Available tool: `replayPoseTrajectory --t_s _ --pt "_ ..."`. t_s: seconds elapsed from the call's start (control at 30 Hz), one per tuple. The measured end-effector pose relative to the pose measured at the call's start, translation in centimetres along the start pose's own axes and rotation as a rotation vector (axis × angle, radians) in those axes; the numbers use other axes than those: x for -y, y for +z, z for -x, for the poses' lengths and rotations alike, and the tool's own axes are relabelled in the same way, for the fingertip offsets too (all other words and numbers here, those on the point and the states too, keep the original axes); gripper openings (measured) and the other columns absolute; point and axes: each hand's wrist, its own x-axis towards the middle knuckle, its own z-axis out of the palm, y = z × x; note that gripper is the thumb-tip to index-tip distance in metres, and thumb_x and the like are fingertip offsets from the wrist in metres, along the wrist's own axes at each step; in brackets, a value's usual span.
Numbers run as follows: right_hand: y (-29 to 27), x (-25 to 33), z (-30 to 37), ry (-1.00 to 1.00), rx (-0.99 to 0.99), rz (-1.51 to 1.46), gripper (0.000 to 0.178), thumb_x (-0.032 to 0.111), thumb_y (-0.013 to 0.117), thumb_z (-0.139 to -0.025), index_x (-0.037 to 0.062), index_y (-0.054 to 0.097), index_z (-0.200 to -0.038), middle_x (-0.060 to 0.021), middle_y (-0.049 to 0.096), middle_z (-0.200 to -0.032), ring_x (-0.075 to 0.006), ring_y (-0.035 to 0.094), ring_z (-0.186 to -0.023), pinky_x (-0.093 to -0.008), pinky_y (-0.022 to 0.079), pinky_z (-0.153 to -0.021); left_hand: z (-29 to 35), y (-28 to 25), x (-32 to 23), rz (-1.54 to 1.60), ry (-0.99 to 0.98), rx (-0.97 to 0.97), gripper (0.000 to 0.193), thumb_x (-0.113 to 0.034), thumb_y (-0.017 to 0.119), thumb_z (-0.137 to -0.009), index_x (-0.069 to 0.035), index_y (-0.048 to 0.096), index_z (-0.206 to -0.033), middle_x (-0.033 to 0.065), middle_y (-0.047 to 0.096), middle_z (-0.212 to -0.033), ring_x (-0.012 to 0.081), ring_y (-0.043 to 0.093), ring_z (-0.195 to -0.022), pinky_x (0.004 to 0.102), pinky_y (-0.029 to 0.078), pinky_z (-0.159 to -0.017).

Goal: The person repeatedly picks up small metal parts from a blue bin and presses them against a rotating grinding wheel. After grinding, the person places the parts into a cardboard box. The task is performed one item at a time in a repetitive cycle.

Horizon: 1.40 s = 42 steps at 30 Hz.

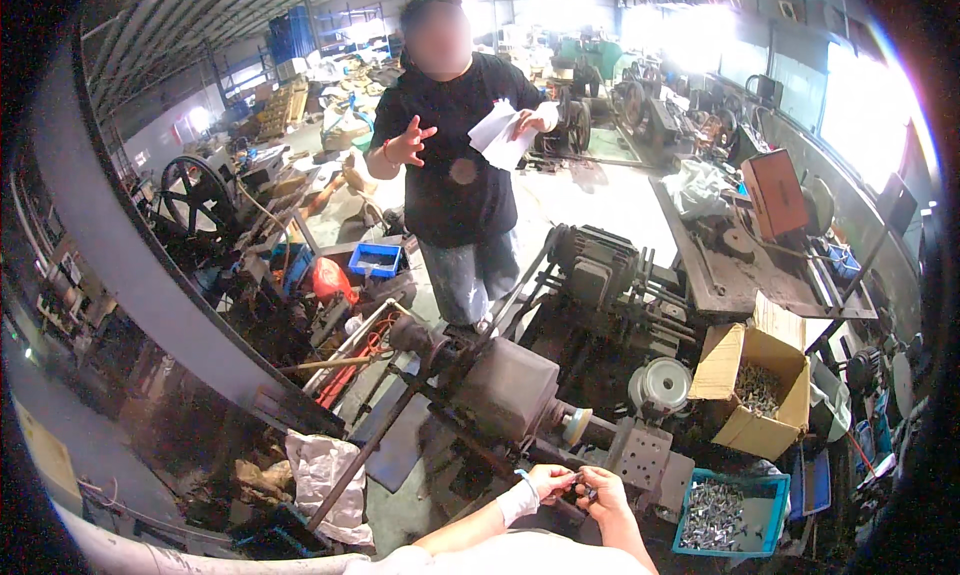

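My left hand and my right hand are close together in front of my body, at the near side of a machine. The right fingers are closed around a small dark metal part. The left fingertips pinch close against it, and what lies between them is too small to make out. A pale wrap and a light blue band circle my left wrist. Just beyond the hands is a metal block with holes. To the right sits a teal tray with many small metal parts.
A grey motor-like housing and a round metal disc stand ahead. An open cardboard box of small parts is on the right. Another person holding papers faces me across the machine. Left is a slanted beam.
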Motion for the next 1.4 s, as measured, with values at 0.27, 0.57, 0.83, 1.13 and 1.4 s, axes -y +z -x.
replayPoseTrajectory --t_s 0.27,0.57,0.83,1.13,1.4 --pt "0.1 -0.6 -0.3 -0.137 -0.079 0.146 0.013 0.009 0.06 -0.076 -0.0023 0.055 -0.081 -0.0058 0.054 -0.063 -0.0116 0.048 -0.047 -0.0223 0.033 -0.035 0.9 0.6 -0.8 -0.15 0.072 -0.094 0.017 -0.026 0.059 -0.079 -0.011 0.059 -0.089 -0.0046 0.055 -0.07 0.0039 0.043 -0.051 0.0184 0.032 -0.041" --pt "-0.3 -1.1 -0.9 -0.165 -0.109 0.196 0.011 0.007 0.059 -0.076 -0.003 0.056 -0.08 -0.0068 0.055 -0.063 -0.0111 0.048 -0.045 -0.0217 0.033 -0.034 0.4 0.4 0.1 -0.162 0.108 -0.113 0.018 -0.025 0.06 -0.078 -0.009 0.06 -0.088 -0.0043 0.056 -0.068 0.0038 0.043 -0.05 0.0186 0.031 -0.04" --pt "-0.3 -1.1 -0.9 -0.224 -0.138 0.254 0.01 0.006 0.059 -0.075 -0.0032 0.057 -0.079 -0.0065 0.056 -0.062 -0.0095 0.048 -0.045 -0.0211 0.033 -0.033 0.8 0.9 -0.7 -0.235 0.13 -0.124 0.021 -0.024 0.061 -0.077 -0.008 0.061 -0.092 -0.0029 0.058 -0.071 0.0041 0.043 -0.05 0.0195 0.031 -0.039" --pt "-0.5 -1.9 -1.8 -0.452 -0.167 0.416 0.012 0.007 0.06 -0.073 -0.0037 0.06 -0.078 -0.0053 0.057 -0.061 -0.0083 0.047 -0.042 -0.0204 0.036 -0.037 -1.4 -0.2 2.0 -0.449 0.332 -0.169 0.017 -0.017 0.059 -0.077 -0.003 0.061 -0.087 0.0011 0.06 -0.069 0.0061 0.051 -0.058 0.0209 0.041 -0.051" --pt "-0.4 -1.9 -2.5 -0.517 -0.179 0.53 0.013 0.007 0.061 -0.073 -0.004 0.061 -0.079 -0.0043 0.057 -0.062 -0.008 0.048 -0.045 -0.02 0.038 -0.04 0.1 0.3 0.0 -0.556 0.337 -0.167 0.019 -0.017 0.062 -0.076 -0.003 0.061 -0.088 0.003 0.062 -0.077 0.0085 0.054 -0.067 0.0241 0.045 -0.062"
